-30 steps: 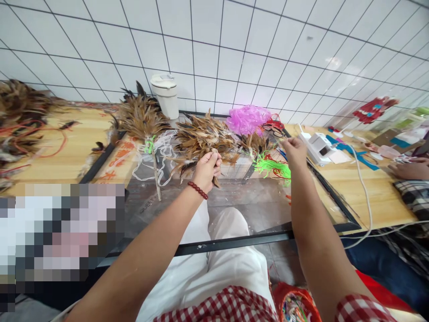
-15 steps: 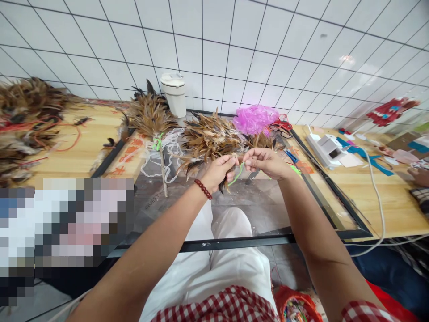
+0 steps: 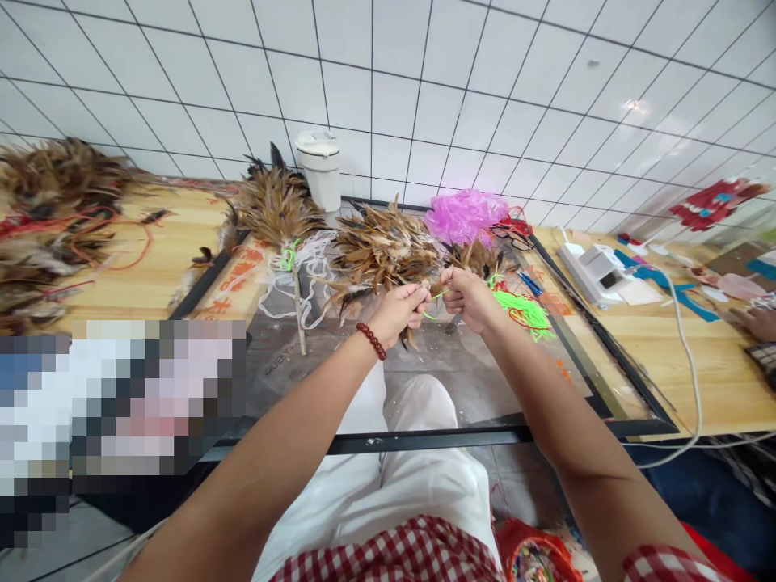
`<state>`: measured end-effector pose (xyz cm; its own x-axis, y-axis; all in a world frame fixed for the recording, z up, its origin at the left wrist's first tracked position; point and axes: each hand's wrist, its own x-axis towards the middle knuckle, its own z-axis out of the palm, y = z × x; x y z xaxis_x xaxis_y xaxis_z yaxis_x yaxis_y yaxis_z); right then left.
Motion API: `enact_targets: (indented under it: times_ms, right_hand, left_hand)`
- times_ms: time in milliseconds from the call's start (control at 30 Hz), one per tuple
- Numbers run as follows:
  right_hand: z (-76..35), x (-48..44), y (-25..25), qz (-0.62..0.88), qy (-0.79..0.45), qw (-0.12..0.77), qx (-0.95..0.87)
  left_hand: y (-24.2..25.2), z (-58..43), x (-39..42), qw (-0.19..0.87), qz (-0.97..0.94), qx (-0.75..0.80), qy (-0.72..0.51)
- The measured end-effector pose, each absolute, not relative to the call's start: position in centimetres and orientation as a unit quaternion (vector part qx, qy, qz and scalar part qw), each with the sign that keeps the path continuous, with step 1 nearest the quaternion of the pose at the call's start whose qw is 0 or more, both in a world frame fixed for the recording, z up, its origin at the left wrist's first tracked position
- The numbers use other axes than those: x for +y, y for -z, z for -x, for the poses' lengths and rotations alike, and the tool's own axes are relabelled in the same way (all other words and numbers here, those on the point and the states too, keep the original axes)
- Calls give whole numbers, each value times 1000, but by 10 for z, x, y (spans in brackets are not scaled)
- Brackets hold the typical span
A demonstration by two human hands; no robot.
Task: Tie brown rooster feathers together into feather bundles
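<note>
In front of me, my left hand (image 3: 398, 311) is closed on a small bunch of feathers (image 3: 407, 336), whose dark tips stick out below the fingers. My right hand (image 3: 468, 299), closed beside it, pinches a light green cord (image 3: 437, 296) that runs across to the feathers at my left fingertips. Behind both hands lies a heap of brown feathers (image 3: 381, 250). Left of that, a bundle of feathers (image 3: 279, 202) is tied with green cord to a thin stick (image 3: 299, 311). More green cords (image 3: 526, 314), mixed with red, lie to the right.
A white lidded cup (image 3: 320, 170) stands by the tiled wall. Pink plastic (image 3: 466, 217) and blue-handled scissors (image 3: 531, 283) lie at the back right. A white device (image 3: 600, 271) with a cable sits further right. Feather piles (image 3: 66, 178) cover the far left. A black frame edge (image 3: 376, 441) crosses before my lap.
My right hand has turned and closed more tightly, drawing the green cord straighter from the feathers. It has uncovered the green cords on the right. My left hand keeps its grip.
</note>
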<state>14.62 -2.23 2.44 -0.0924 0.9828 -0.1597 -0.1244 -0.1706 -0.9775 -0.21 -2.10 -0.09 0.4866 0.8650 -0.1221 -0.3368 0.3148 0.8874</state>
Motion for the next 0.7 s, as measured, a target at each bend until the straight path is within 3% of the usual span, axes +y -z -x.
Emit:
enact_targets:
  times_ms: [333, 533, 700]
  right_hand:
    - [-141, -28, -15, 419, -613, 424, -518]
    - [-140, -25, -8, 403, -641, 450, -473]
    - [-135, -22, -2, 423, -592, 510, -459]
  left_hand:
    - [-2, 5, -21, 801, -379, 259, -384]
    - [-1, 5, -20, 819, -370, 234, -371]
    - [-1, 5, -21, 797, -393, 272, -368]
